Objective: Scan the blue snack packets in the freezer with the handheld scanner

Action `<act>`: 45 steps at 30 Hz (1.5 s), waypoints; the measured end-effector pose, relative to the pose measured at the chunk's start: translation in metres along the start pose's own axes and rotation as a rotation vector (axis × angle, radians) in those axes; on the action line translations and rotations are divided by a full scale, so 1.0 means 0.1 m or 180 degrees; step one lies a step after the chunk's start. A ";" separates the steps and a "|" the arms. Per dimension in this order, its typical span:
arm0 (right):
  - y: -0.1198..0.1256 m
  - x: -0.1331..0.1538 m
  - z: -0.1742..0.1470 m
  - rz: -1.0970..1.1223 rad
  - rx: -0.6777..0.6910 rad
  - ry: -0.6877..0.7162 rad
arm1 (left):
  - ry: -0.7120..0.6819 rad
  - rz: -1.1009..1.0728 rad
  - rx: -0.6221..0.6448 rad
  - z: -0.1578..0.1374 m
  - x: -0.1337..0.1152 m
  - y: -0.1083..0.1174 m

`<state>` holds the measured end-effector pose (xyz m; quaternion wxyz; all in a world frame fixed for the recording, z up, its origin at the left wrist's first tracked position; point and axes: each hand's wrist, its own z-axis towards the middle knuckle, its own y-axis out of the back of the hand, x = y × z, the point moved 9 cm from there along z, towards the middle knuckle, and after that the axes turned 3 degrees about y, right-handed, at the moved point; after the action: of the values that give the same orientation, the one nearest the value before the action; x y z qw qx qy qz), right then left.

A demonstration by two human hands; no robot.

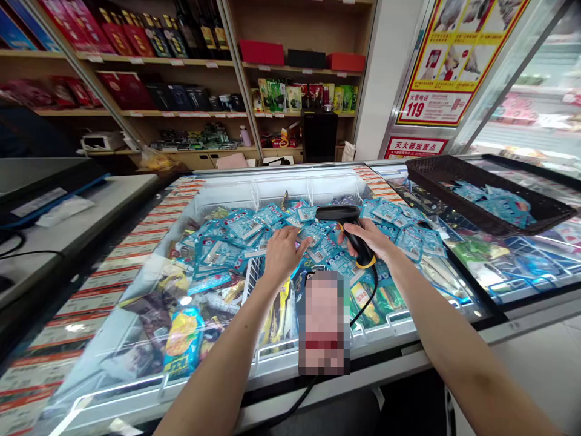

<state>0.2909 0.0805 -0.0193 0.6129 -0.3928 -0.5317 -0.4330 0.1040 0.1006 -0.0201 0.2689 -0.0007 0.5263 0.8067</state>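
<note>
My right hand [363,237] is wrapped around the handle of a black barcode scanner [338,213] with yellow-orange trim. Its head points left over a wide spread of small blue packets [245,225] with printed barcodes. The scanner's cord [368,300] hangs from the handle down toward the front edge. My left hand [285,249] rests on or just over the packets left of the scanner, thumb and fingers apart. I cannot see anything held in it. The packets lie on the glass top [131,315] of a chest freezer.
A dark woven basket [422,172] with more blue packets stands at the right on the freezer. Frozen goods show under the glass. A counter [122,194] with equipment is at the left; shelves [181,62] with bottles and boxes rise behind. A pixelated patch covers the freezer's front middle.
</note>
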 end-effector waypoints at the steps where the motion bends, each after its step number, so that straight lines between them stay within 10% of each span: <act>1: 0.00 0.00 0.00 0.0003 0.0010 0.0001 | -0.0063 0.0017 0.0060 0.00 -0.02 -0.04; 10: -0.02 0.00 0.01 0.0064 0.0058 0.0024 | 0.0442 -0.0588 0.0452 0.05 0.24 -0.17; 26: -0.02 0.00 0.00 0.0064 0.0032 0.0020 | 0.1689 -0.3380 -0.0722 -0.02 0.71 -0.10; 45: -0.12 0.05 -0.03 -0.0033 0.0215 -0.0052 | 0.1490 -0.3041 -0.1092 -0.03 0.86 -0.07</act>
<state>0.2810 0.0730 -0.0149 0.6191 -0.3727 -0.5530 -0.4147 0.0330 0.1369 -0.0522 0.4765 -0.4619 0.3744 0.6476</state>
